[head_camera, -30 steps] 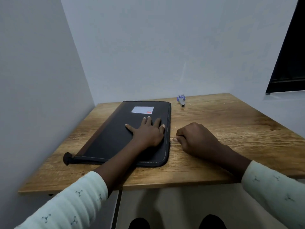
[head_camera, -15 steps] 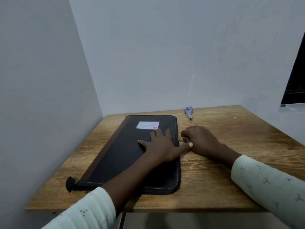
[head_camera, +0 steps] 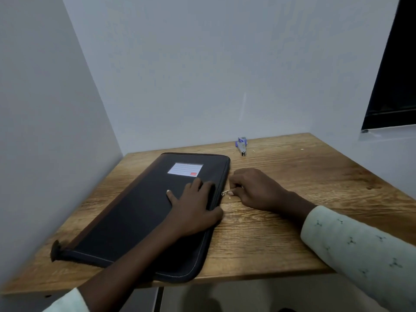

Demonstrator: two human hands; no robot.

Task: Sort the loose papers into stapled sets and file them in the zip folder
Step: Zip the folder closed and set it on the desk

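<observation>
A wooden bench (head_camera: 292, 199) is filling the corner between two pale walls. A black zip folder (head_camera: 139, 217) is lying flat on its left part. The left hand (head_camera: 193, 210) is pressing on the folder with straight, spread fingers, holding nothing. The right hand (head_camera: 254, 188) is resting on the bench just beside the folder's right edge, fingers curled. A purple stapler (head_camera: 242, 146) is sitting near the back wall. The right hand is pinching the small metal zip pull (head_camera: 225, 192).
</observation>
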